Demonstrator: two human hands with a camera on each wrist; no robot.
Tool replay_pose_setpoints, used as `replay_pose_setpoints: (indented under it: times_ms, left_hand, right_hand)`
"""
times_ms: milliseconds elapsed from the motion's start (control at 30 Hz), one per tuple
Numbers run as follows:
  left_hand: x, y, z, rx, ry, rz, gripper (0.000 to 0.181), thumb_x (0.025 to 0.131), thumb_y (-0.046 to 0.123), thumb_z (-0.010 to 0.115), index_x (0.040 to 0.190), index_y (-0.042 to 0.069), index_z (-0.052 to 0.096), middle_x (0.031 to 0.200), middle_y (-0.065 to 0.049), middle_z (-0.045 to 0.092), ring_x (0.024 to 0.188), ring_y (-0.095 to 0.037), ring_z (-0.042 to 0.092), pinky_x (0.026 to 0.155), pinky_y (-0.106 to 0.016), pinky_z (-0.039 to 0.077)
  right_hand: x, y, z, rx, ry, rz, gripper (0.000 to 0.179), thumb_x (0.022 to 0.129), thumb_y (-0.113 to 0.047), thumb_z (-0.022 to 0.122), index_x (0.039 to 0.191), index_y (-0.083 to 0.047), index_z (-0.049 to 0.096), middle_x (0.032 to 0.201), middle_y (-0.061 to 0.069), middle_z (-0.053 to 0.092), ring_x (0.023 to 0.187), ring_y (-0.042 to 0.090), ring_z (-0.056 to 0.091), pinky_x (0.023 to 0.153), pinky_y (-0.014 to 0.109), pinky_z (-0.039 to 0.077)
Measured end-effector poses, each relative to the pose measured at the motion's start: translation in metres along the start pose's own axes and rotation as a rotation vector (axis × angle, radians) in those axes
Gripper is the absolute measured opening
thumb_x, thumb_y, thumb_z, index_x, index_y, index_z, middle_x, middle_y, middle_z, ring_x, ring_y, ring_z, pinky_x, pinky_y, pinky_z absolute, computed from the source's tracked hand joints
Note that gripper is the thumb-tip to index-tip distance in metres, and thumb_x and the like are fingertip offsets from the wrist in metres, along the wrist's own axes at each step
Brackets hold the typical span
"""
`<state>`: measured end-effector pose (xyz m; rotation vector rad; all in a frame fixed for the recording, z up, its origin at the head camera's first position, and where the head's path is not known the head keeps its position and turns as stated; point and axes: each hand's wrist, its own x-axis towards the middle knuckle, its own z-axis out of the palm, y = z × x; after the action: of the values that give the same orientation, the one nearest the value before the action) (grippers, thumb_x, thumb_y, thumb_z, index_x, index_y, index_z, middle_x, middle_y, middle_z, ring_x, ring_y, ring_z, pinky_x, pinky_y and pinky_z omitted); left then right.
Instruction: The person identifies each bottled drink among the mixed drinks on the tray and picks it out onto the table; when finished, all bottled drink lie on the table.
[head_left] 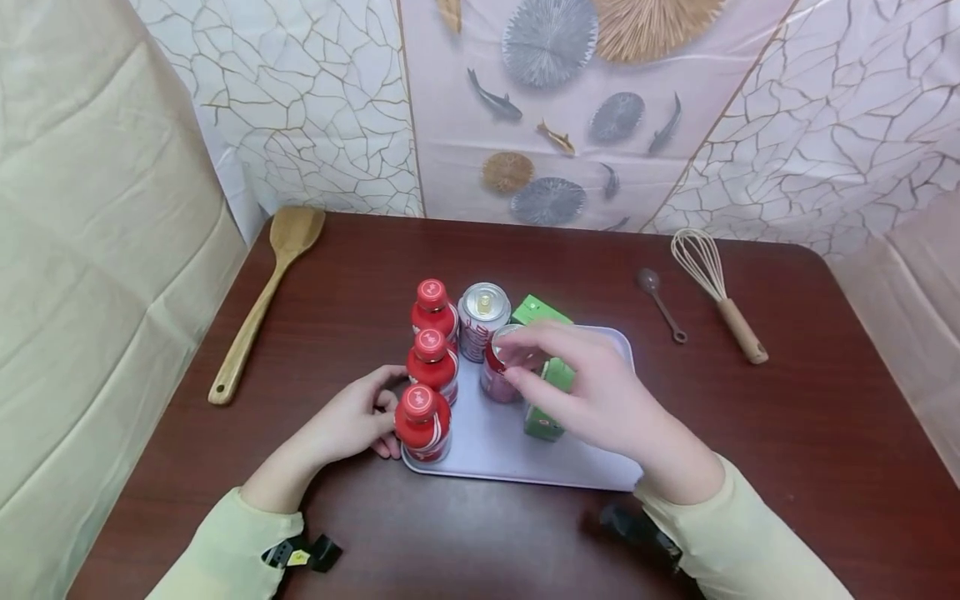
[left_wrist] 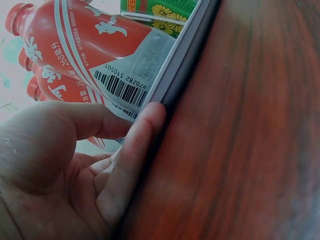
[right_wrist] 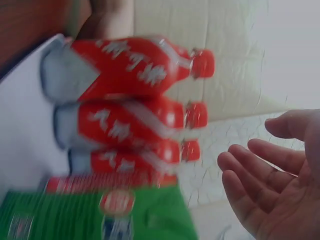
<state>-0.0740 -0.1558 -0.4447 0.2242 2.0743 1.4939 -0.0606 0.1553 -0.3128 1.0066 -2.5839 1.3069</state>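
A pale tray [head_left: 480, 454] carries three red-labelled soda bottles [head_left: 422, 429] in a row along its left side. Beside them stand a silver can [head_left: 484, 321], a red can [head_left: 495, 383] and green drink cartons [head_left: 543, 421]. My left hand [head_left: 352, 421] is at the tray's left edge; in the left wrist view its thumb and fingers [left_wrist: 132, 145] pinch the rim next to the bottles. Above the red can and the front carton hovers my right hand [head_left: 592, 383], fingers spread apart and holding nothing, as the right wrist view confirms.
At the far left of the brown table [head_left: 465, 542] lies a wooden spatula [head_left: 262, 312]. A small spoon [head_left: 660, 304] and a whisk [head_left: 720, 300] with a wooden handle are at the back right. A patterned cloth [head_left: 322, 125] hangs behind the table.
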Motion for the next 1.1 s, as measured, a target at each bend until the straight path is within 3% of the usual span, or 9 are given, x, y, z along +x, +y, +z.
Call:
replay_pose_setpoints:
  times_ms: [167, 333, 567, 667, 933, 1100]
  left_hand:
    - [0.000, -0.001, 0.000, -0.001, 0.003, -0.008, 0.068, 0.096, 0.015, 0.071, 0.154, 0.010, 0.036, 0.085, -0.014, 0.069, 0.062, -0.032, 0.074, 0.060, -0.042, 0.064]
    - [0.000, -0.001, -0.001, 0.007, 0.011, 0.002, 0.067, 0.096, 0.014, 0.071, 0.153, 0.009, 0.037, 0.083, -0.013, 0.069, 0.061, -0.031, 0.073, 0.059, -0.042, 0.064]
    - [0.002, -0.001, 0.000, 0.020, 0.022, 0.011, 0.063, 0.097, 0.011, 0.069, 0.152, 0.012, 0.038, 0.082, -0.013, 0.069, 0.061, -0.031, 0.073, 0.058, -0.043, 0.064]
    - [0.001, -0.001, 0.001, 0.029, 0.024, 0.009, 0.063, 0.097, 0.011, 0.069, 0.153, 0.012, 0.038, 0.082, -0.012, 0.070, 0.061, -0.031, 0.073, 0.058, -0.043, 0.063]
    - [0.002, -0.002, 0.000, 0.031, 0.023, 0.022, 0.062, 0.097, 0.012, 0.069, 0.152, 0.013, 0.039, 0.081, -0.012, 0.069, 0.061, -0.031, 0.073, 0.058, -0.043, 0.063]
    - [0.002, -0.001, 0.000, 0.022, 0.022, 0.018, 0.063, 0.097, 0.011, 0.069, 0.152, 0.011, 0.039, 0.081, -0.013, 0.069, 0.060, -0.030, 0.073, 0.058, -0.042, 0.063]
  right_hand:
    - [0.015, -0.011, 0.015, 0.076, -0.051, -0.084, 0.032, 0.089, -0.006, 0.077, 0.121, -0.009, 0.072, 0.105, -0.001, 0.074, 0.089, 0.005, 0.068, 0.076, 0.030, 0.061]
    - [0.024, -0.018, 0.030, 0.050, -0.143, -0.104, 0.039, 0.090, -0.014, 0.078, 0.127, -0.009, 0.068, 0.109, -0.002, 0.073, 0.094, 0.006, 0.071, 0.074, 0.027, 0.058]
    - [0.030, -0.020, 0.047, -0.038, -0.270, -0.028, 0.046, 0.091, -0.025, 0.078, 0.134, -0.014, 0.064, 0.128, -0.002, 0.069, 0.112, 0.010, 0.068, 0.098, 0.031, 0.057]
    - [0.029, -0.019, 0.055, -0.075, -0.259, -0.015, 0.045, 0.092, -0.027, 0.077, 0.133, -0.017, 0.065, 0.127, -0.004, 0.069, 0.114, 0.008, 0.066, 0.098, 0.029, 0.056]
    - [0.029, -0.016, 0.068, -0.113, -0.184, -0.095, 0.034, 0.086, -0.024, 0.083, 0.117, -0.015, 0.072, 0.115, -0.008, 0.070, 0.112, 0.008, 0.060, 0.100, 0.026, 0.052]
    - [0.028, -0.014, 0.073, -0.139, -0.172, -0.101, 0.031, 0.084, -0.023, 0.084, 0.112, -0.017, 0.073, 0.113, -0.008, 0.069, 0.109, 0.008, 0.058, 0.097, 0.025, 0.052]
